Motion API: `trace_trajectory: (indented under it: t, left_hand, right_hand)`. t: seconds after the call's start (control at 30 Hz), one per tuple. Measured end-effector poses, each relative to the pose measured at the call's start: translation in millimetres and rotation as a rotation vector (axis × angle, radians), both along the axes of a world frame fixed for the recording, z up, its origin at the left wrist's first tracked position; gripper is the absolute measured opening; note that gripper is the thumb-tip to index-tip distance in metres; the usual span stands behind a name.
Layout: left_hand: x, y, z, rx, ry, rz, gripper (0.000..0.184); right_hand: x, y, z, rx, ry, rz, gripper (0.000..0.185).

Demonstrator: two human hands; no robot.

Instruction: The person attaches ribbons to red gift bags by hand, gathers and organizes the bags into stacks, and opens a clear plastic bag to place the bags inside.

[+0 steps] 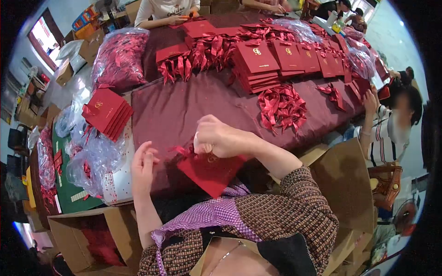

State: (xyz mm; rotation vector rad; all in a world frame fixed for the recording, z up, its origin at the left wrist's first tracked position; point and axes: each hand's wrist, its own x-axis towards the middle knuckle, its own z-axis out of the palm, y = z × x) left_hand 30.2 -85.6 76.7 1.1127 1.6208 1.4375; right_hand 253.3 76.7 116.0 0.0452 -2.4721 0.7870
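Note:
A red gift bag (pixel 212 172) with gold print lies tilted at the near table edge in front of me. Its red ribbon (pixel 180 150) sticks out on the left side. My right hand (pixel 220 139) is closed over the bag's upper part, with something white at its thumb side; what the fingers pinch is hidden. To the left of the bag, my left hand (pixel 144 168) is raised, its fingers loosely bent and apart, holding nothing. A loose heap of red ribbons (pixel 282 108) lies beyond my right forearm.
Stacked red bags (pixel 255 62) and ribbon bundles line the table's far side. A bag stack (pixel 108 112) sits at left near clear plastic (pixel 94 170) and a filled sack (pixel 120 57). Cardboard boxes (pixel 343 184) flank me. A person in a striped top (pixel 384 142) works at right; others sit opposite.

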Motion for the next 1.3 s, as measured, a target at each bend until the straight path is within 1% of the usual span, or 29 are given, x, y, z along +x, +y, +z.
trace_trajectory:
  t: [0.07, 0.1, 0.13, 0.17, 0.2, 0.23, 0.27, 0.33, 0.37, 0.4, 0.43, 0.47, 0.53, 0.6, 0.67, 0.7, 0.73, 0.8, 0.83, 0.87, 0.9, 0.93, 0.97, 1.03, 1.1, 1.13, 1.2, 1.23, 1.3]
  left_hand:
    - [9.4, -6.2, -5.1, 0.016, -0.279, -0.128, 0.052]
    - [16.9, -8.2, -5.9, 0.13, -0.414, -0.298, 0.068]
    - [30.1, -5.0, -6.5, 0.137, -0.403, -0.334, 0.066]
    - [48.3, 0.1, -2.0, 0.143, -0.392, -0.369, 0.065]
    - [60.5, 4.4, 0.1, 0.027, -0.415, -0.303, 0.055]
    - [59.8, 10.3, -14.2, -0.009, -0.455, -0.195, 0.048]
    - [57.2, 13.5, -17.5, -0.004, -0.567, -0.118, 0.046]
    - [43.8, 21.2, -25.0, 0.006, -0.755, 0.048, 0.041]
    - [35.9, 20.9, -22.3, 0.037, -0.788, 0.021, 0.04]
    - [29.8, 19.7, -20.3, 0.065, -0.822, -0.005, 0.039]
    - [26.4, 19.5, -21.7, 0.091, -0.767, -0.017, 0.039]
    - [27.3, 19.8, -20.3, 0.085, -0.765, -0.017, 0.039]
    - [34.2, 22.6, -16.4, 0.046, -0.788, 0.042, 0.04]
    - [43.8, 26.6, -18.4, 0.07, -0.768, 0.04, 0.04]
    - [49.2, 27.5, -13.9, 0.009, -0.959, 0.137, 0.045]
    - [40.9, 22.2, -16.9, 0.044, -0.952, -0.082, 0.05]
    - [38.2, 19.2, -19.4, 0.044, -0.949, -0.079, 0.05]
    - [40.2, 19.4, -0.4, 0.049, -0.755, 0.026, 0.051]
    - [35.9, 17.6, -2.0, 0.033, -0.738, 0.06, 0.039]
    - [31.7, 14.8, -3.8, 0.031, -0.736, 0.062, 0.039]
    - [27.7, 10.6, -6.0, 0.037, -0.722, 0.084, 0.038]
    - [24.8, 7.7, -8.0, 0.045, -0.709, 0.104, 0.037]
    - [23.1, 5.2, -10.0, 0.097, -0.698, 0.07, 0.035]
    - [19.1, -1.0, -16.7, 0.099, -0.672, 0.081, 0.033]
    - [22.0, -3.6, -12.6, 0.067, -0.606, 0.155, 0.031]
    - [21.0, -5.1, -14.8, 0.071, -0.605, 0.154, 0.031]
    - [17.1, -9.5, -20.8, 0.03, -0.496, 0.191, 0.03]
    - [15.9, -11.6, -20.5, 0.001, -0.469, 0.208, 0.029]
    - [11.1, -15.4, -26.9, -0.013, -0.446, 0.223, 0.027]
  right_hand:
    - [2.7, 0.7, -3.0, -0.012, -0.055, -0.059, 0.006]
    - [-0.4, -0.2, -7.5, -0.001, -0.064, -0.056, 0.007]
    - [-4.6, -1.7, -10.5, 0.009, -0.073, -0.051, 0.009]
    - [-10.7, -5.9, -5.5, 0.003, -0.233, -0.014, 0.013]
    - [-16.3, -11.5, -1.2, 0.089, -0.323, -0.056, 0.015]
    - [-18.9, -17.4, 0.3, 0.177, -0.412, -0.1, 0.018]
    - [-17.1, -17.9, -32.5, 0.099, -0.027, -0.202, 0.036]
    - [-3.9, -23.8, -15.8, 0.249, -0.046, -0.225, 0.062]
    - [7.3, -26.2, -4.7, 0.242, -0.084, -0.117, 0.075]
    - [16.0, -30.0, -0.9, 0.221, -0.12, -0.038, 0.078]
    - [23.6, -34.2, 0.3, 0.199, -0.155, 0.039, 0.081]
    - [30.4, -37.6, -0.2, 0.265, -0.213, 0.023, 0.072]
    - [37.0, -35.2, -21.1, 0.438, -0.249, -0.032, 0.058]
    - [47.2, -26.2, -26.6, 0.437, -0.212, -0.095, 0.051]
    - [57.1, -8.8, -17.0, 0.459, -0.102, -0.197, 0.045]
    - [62.4, 3.6, -8.6, 0.494, -0.13, -0.286, 0.04]
    - [66.1, 22.4, -2.4, 0.424, 0.125, -0.314, 0.035]
    - [77.7, 51.7, 32.1, 0.504, 0.317, -0.478, 0.022]
    - [80.3, 59.4, 64.9, 0.515, 0.379, -0.471, 0.02]
    - [89.3, 91.1, 57.6, 0.582, 0.471, -0.508, 0.022]
    - [94.4, 98.7, 77.5, 0.648, 0.497, -0.586, 0.023]
    - [102.1, 119.5, 77.2, 0.69, 0.54, -0.685, 0.027]
    - [104.8, 134.9, 77.0, 0.683, 0.515, -0.766, 0.029]
    - [112.5, 171.7, 64.9, 0.682, 0.431, -0.893, 0.035]
    - [125.0, 219.9, 22.7, 0.646, 0.301, -0.915, 0.036]
    - [130.5, 237.1, -1.7, 0.552, 0.21, -0.886, 0.038]
    - [135.6, 234.9, -30.6, 0.593, -0.003, -0.943, 0.039]
    - [138.2, 233.0, -39.2, 0.529, -0.066, -0.924, 0.04]
    - [139.1, 229.8, -46.6, 0.512, -0.102, -0.928, 0.041]
